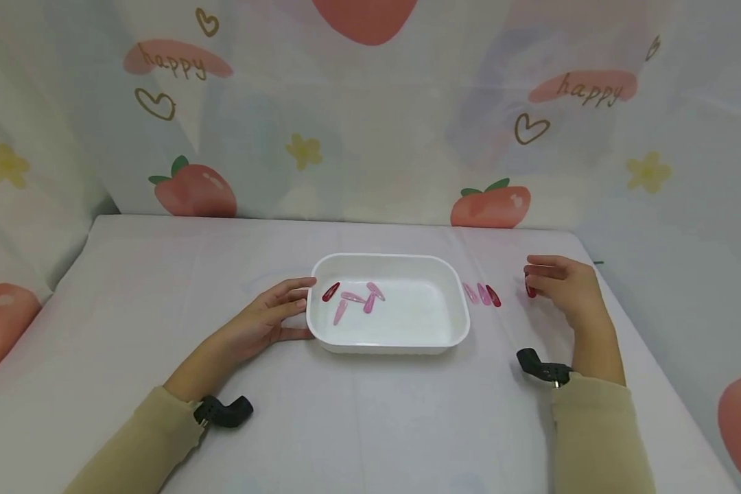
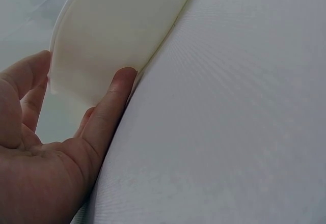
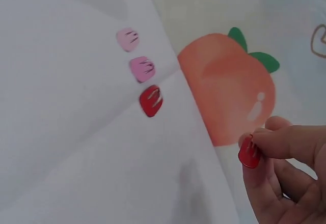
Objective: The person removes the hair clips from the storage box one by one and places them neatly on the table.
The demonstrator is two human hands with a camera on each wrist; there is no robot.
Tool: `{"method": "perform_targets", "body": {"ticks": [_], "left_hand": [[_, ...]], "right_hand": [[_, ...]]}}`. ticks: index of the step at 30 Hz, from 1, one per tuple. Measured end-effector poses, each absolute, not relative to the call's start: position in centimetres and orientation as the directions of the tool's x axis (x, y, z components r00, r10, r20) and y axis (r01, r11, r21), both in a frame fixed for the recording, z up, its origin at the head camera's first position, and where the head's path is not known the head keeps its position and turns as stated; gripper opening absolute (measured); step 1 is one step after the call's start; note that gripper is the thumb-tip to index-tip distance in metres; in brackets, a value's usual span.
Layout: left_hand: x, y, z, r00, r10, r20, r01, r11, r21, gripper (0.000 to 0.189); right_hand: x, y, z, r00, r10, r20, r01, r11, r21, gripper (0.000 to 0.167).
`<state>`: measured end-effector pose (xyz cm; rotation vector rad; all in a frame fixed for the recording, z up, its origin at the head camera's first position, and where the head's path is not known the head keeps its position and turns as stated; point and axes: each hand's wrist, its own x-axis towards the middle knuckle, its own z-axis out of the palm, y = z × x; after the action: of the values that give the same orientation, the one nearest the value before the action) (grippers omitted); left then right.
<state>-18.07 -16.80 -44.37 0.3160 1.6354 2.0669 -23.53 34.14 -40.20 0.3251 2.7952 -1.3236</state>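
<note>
My left hand (image 1: pixel 262 319) rests its extended fingers and thumb against the left end of a white plastic tray (image 1: pixel 390 348); in the left wrist view, the thumb (image 2: pixel 114 99) lies along the tray's outer wall (image 2: pixel 117 28). Off to the right, over the table, my right hand (image 1: pixel 565 288) pinches a red snap hair clip (image 3: pixel 249 154) between thumb and fingers. Between that hand and the tray, a light pink clip (image 3: pixel 128 39), a darker pink clip (image 3: pixel 142 68) and a red clip (image 3: pixel 151 101) lie in a row on the cloth.
Inside the tray, toward its left, lie several clips: a red one (image 1: pixel 331 291) and pink ones (image 1: pixel 340 312). A white cloth (image 1: pixel 346 425) covers the table. Behind it hangs a printed curtain (image 1: pixel 383 137), with another side of it at the right.
</note>
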Motion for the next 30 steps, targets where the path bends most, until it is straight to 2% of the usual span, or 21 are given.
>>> {"method": "perform_targets", "body": {"ticks": [5,14,17,21,30], "left_hand": [[-18.1,-16.7,-44.3,-0.857,0.501,-0.121,-0.228,-0.159,0.960,0.054],[-18.1,-16.5,-44.0,-0.858,0.495,-0.135,-0.239,-0.151,0.959,0.055],[-18.1,-16.5,-44.0,-0.860,0.492,-0.135,-0.244,-0.164,0.956,0.056],[-18.1,-16.6,-44.2,-0.861,0.492,-0.129,-0.237,-0.162,0.958,0.055],[-18.1,-16.7,-44.5,-0.856,0.500,-0.133,-0.240,-0.156,0.958,0.052]], "right_hand": [[-23.3,34.9,-39.0,-0.971,0.211,-0.108,0.192,0.431,-0.882,0.050],[-23.1,34.9,-38.1,-0.982,0.179,-0.067,0.123,0.322,-0.939,0.048],[-23.3,34.5,-38.4,-0.986,0.151,-0.065,0.115,0.354,-0.928,0.051],[-23.7,33.8,-39.2,-0.988,0.123,-0.097,0.144,0.471,-0.870,0.051],[-24.0,33.2,-40.4,-0.992,0.028,-0.123,0.119,0.541,-0.832,0.047]]}}
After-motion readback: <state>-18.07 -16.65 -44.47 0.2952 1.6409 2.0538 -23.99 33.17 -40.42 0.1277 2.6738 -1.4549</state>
